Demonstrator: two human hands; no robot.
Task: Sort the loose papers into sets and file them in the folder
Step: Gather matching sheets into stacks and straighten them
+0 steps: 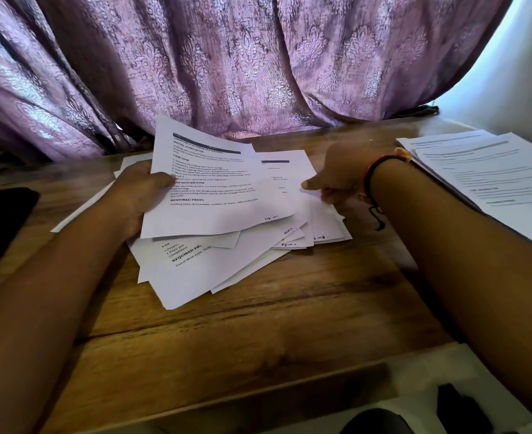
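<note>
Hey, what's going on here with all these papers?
A person is sorting papers at a wooden table. The left hand holds a printed sheet raised above a messy pile. The right hand touches the pile's right side; whether it grips a page is unclear. A neater stack lies to the right.

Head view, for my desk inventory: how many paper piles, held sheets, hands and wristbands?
Paper piles: 2 (loose heap, stack at right)
Held sheet: 1
Hands: 2 (left hand, right hand)
Wristband: 1
Total: 6

Purple patterned curtain (227, 57) behind a wooden table (258, 324).
</note>
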